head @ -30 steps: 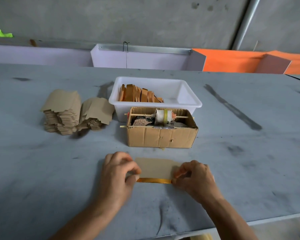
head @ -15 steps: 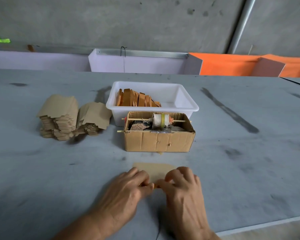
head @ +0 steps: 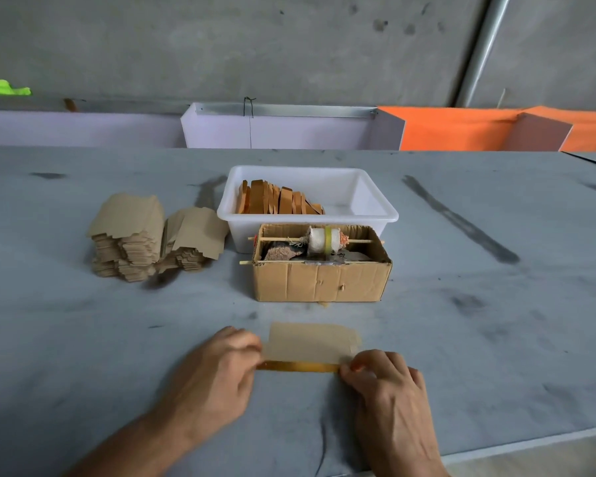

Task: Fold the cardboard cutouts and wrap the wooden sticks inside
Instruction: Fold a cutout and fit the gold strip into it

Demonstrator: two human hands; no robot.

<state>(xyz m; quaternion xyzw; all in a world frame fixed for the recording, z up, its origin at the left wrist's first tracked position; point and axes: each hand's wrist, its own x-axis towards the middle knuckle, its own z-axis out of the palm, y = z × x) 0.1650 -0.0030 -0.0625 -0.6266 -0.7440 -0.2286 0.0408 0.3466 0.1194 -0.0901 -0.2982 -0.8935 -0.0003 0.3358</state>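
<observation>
A tan cardboard cutout (head: 310, 342) lies flat on the grey table near the front edge. Along its near edge runs a thin orange-brown wooden stick (head: 298, 366). My left hand (head: 217, 370) pinches the left end of the cutout and stick with curled fingers. At the right end my right hand (head: 382, 380) pinches the stick and cutout edge between thumb and fingers. More wooden sticks (head: 276, 201) stand on edge in the white plastic tub (head: 375, 215). Two stacks of unfolded cutouts (head: 145, 235) sit at the left.
A small open cardboard box (head: 320, 282) with a spool on a skewer stands between the tub and my hands. White and orange panels (head: 461, 129) line the table's far edge below a concrete wall. The table's front edge runs close to my wrists.
My hands were pressed together at the cutout's middle half a second ago. They have slid apart to its two ends, and the stick shows along the near edge again.
</observation>
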